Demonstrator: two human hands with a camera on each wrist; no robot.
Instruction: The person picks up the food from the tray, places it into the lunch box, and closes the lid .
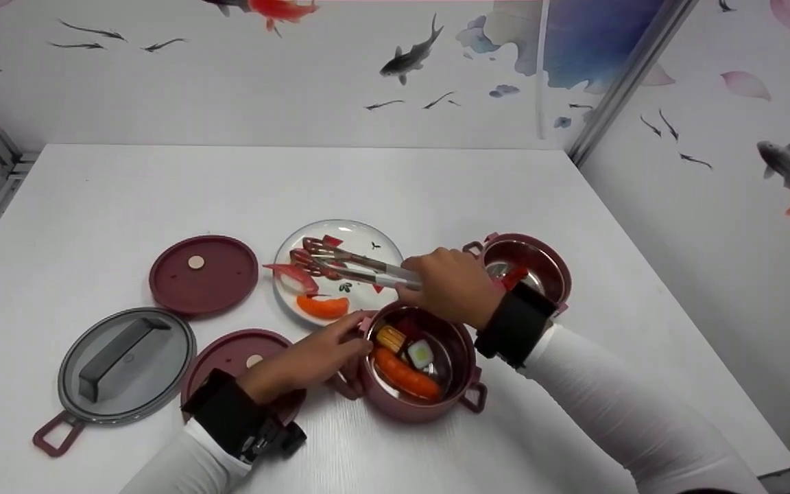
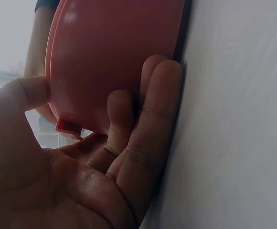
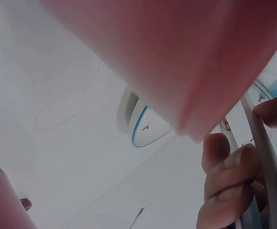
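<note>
My right hand (image 1: 453, 285) grips a pair of metal tongs (image 1: 366, 268), whose tips reach over a white plate (image 1: 374, 240). Beneath the tips lie red pieces; a pink-red piece of toy food (image 1: 295, 279) and an orange wedge (image 1: 323, 307) are near the plate's left edge. My left hand (image 1: 330, 351) holds the near dark red pot (image 1: 412, 412) at its left side. In the left wrist view, the thumb touches the pot's rim and the fingers lie along its wall (image 2: 114, 43). Inside the pot are a sausage (image 1: 405, 374), a yellow piece (image 1: 391, 339) and a white-and-green piece (image 1: 420, 354).
A second red pot (image 1: 559, 264) with a red piece (image 1: 515, 277) inside stands at the right, behind my right wrist. To the left lie two dark red lids (image 1: 203, 281) and a grey lidded pan (image 1: 110, 391). Walls border the table.
</note>
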